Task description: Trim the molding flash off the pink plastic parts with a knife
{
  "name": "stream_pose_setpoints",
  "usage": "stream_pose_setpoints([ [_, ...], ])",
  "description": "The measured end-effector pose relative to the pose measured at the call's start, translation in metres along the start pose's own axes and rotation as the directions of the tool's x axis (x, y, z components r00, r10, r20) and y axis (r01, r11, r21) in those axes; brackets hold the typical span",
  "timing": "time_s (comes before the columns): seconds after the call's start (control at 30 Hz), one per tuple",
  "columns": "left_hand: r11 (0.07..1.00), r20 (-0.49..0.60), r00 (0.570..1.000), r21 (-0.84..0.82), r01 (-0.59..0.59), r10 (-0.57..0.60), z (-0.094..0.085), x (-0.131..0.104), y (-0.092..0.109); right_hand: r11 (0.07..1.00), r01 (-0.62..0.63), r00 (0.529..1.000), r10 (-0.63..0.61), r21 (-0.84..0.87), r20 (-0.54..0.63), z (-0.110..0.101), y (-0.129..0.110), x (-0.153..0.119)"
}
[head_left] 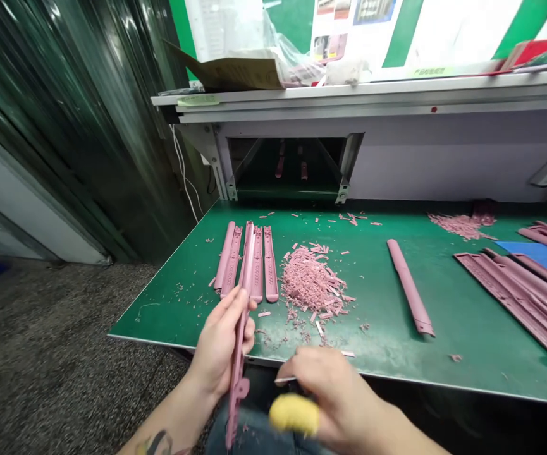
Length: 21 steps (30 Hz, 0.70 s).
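Note:
My left hand is wrapped round a long, narrow pink plastic strip, tilted with its far end over the table and its near end past the edge, above my lap. A small round tab sticks out near that lower end. To its right, my right hand is closed on a small thin metal blade, apart from the strip. Something yellow covers the thumb, blurred by motion. Several pink plastic pieces lie side by side beyond my left hand. A heap of pink shavings is right of them.
A single pink piece lies right of the heap. More long pink parts are stacked at the right, by another shavings pile. Behind the green table, pink pieces sit on a conveyor belt under a shelf.

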<state>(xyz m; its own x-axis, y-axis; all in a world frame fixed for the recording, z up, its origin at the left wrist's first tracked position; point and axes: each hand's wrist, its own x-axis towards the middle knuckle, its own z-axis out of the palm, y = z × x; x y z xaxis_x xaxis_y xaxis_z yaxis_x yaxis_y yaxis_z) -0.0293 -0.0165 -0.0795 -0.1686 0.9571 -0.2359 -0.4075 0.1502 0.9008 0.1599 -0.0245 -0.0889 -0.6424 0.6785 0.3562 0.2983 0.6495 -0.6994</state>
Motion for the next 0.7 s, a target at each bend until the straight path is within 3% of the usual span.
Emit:
stream_pose_setpoints([
  [0.07, 0.996, -0.037, 0.999, -0.095, 0.004, -0.008, 0.015, 0.01, -0.004, 0.977, 0.068, 0.998, -0.067, -0.202, 0.012, 0.021, -0.005, 0.003],
  [0.13, 0.988, -0.059, 0.998, -0.154, 0.017, -0.026, 0.023, 0.017, -0.004, 0.935, 0.053, 0.998, -0.063, -0.351, -0.018, 0.033, -0.007, 0.006],
  [0.27, 0.973, -0.073, 0.997, -0.229, 0.022, -0.04, 0.026, 0.02, -0.002, 0.879, 0.069, 0.996, -0.087, -0.471, -0.016, 0.034, -0.002, 0.009],
  [0.4, 0.954, -0.061, 0.997, -0.297, 0.031, -0.051, 0.027, 0.019, 0.0, 0.862, 0.199, 0.98, -0.181, -0.466, 0.083, 0.031, -0.001, 0.004],
  [0.5, 0.928, -0.021, 0.995, -0.363, 0.083, -0.098, 0.026, 0.02, 0.005, 0.875, 0.326, 0.945, -0.291, -0.356, 0.15, 0.032, -0.002, -0.001],
  [0.7, 0.804, 0.218, 0.956, -0.523, 0.284, -0.196, 0.027, 0.015, 0.012, 0.951, 0.109, 0.99, -0.13, -0.288, -0.056, 0.031, 0.0, 0.008],
])
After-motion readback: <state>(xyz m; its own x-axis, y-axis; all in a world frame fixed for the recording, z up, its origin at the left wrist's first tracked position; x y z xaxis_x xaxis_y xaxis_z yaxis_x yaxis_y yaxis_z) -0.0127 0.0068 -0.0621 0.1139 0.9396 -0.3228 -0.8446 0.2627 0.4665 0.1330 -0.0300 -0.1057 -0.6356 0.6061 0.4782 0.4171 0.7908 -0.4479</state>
